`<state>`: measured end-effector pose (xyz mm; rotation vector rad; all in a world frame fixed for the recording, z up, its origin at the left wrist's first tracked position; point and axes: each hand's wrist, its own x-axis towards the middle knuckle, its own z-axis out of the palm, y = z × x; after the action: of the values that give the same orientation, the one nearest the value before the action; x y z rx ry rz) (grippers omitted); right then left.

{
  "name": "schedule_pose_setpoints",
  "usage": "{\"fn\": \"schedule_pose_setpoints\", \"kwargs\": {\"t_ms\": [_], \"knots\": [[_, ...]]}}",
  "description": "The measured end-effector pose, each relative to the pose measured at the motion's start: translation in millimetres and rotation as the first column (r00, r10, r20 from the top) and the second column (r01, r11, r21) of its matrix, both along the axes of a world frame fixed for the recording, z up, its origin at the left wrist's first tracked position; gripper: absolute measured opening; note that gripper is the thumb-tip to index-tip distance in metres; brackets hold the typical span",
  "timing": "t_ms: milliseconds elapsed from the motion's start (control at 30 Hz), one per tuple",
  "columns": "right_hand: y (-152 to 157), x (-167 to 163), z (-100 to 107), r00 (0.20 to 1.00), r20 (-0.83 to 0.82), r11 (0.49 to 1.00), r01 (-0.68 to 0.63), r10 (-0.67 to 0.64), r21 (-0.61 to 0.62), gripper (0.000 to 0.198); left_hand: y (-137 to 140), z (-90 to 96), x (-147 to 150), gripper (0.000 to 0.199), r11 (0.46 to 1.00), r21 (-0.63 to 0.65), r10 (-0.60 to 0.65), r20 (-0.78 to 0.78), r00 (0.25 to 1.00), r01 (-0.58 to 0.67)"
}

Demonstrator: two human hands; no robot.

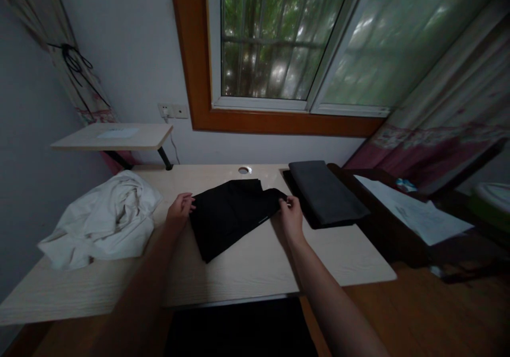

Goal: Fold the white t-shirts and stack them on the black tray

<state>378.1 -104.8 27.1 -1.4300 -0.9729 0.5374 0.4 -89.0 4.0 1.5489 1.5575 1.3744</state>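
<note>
A folded black garment (231, 208) lies on the pale wooden table (247, 280) in front of me. Its outline resembles shorts or trousers, but the exact kind is hard to make out. At its upper left edge my left hand (181, 207) has its fingers curled onto the cloth. My right hand (291, 214) pinches the opposite corner, thumb and fingers closed on the fabric. A small light mark shows on the lower edge near that hand.
A crumpled white cloth (107, 219) lies left, beneath a raised shelf (91, 135). Folded dark grey cloth (324, 189) rests over a darker layer at right. Beyond the table, papers (414, 211) lie on dark furniture. A window (279, 38) is behind.
</note>
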Motion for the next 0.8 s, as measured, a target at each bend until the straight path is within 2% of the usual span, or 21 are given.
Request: {"fn": "schedule_pose_setpoints", "kwargs": {"t_ms": [67, 133, 200, 267, 333, 433, 500, 533, 600, 800], "knots": [[-0.6, 16.7, -7.8, 0.993, 0.075, 0.996, 0.09, -0.092, 0.025, 0.031, -0.4, 1.6, 0.9, 0.034, 1.0, 0.019, 0.007, -0.128, 0.992, -0.005], [-3.2, 23.1, -9.6, 0.975, 0.183, 0.99, 0.117, -0.129, 0.073, 0.029, -0.8, 3.3, 2.0, 0.028, 0.998, 0.065, 0.02, -0.234, 0.972, -0.005], [-7.0, 19.1, -7.0, 0.945, 0.314, 0.992, 0.056, -0.089, 0.113, 0.023, -1.1, 4.2, 3.3, 0.025, 0.995, 0.102, 0.019, -0.289, 0.957, 0.011], [-11.5, 7.4, -3.4, 0.886, 0.462, 0.989, -0.092, 0.027, 0.119, 0.017, -1.8, 3.8, 4.7, 0.026, 0.993, 0.114, -0.005, -0.306, 0.952, 0.042], [-16.2, -7.4, -1.3, 0.774, 0.606, 0.955, -0.286, 0.186, 0.073, 0.016, -3.2, 2.6, 6.0, 0.028, 0.987, 0.134, -0.037, -0.322, 0.946, 0.084], [-22.0, -26.1, -1.8, 0.55, 0.735, 0.838, -0.543, 0.397, -0.046, 0.022, -6.7, 1.3, 7.8, 0.034, 0.969, 0.178, -0.093, -0.376, 0.922, 0.171], [-24.3, -32.7, -2.9, 0.425, 0.774, 0.766, -0.633, 0.469, -0.116, 0.025, -9.3, 2.0, 8.9, 0.038, 0.957, 0.179, -0.134, -0.421, 0.897, 0.227], [-24.9, -34.2, -3.3, 0.385, 0.785, 0.746, -0.651, 0.485, -0.142, 0.025, -10.5, 2.8, 9.3, 0.04, 0.954, 0.171, -0.151, -0.438, 0.886, 0.247], [-25.4, -34.8, -3.4, 0.355, 0.797, 0.742, -0.649, 0.488, -0.165, 0.023, -12.4, 4.7, 10.1, 0.042, 0.952, 0.152, -0.171, -0.456, 0.874, 0.266], [-22.9, -28.3, -3.6, 0.368, 0.812, 0.788, -0.591, 0.454, -0.173, 0.026, -12.8, 6.5, 10.8, 0.046, 0.954, 0.137, -0.187, -0.425, 0.886, 0.267]]}}
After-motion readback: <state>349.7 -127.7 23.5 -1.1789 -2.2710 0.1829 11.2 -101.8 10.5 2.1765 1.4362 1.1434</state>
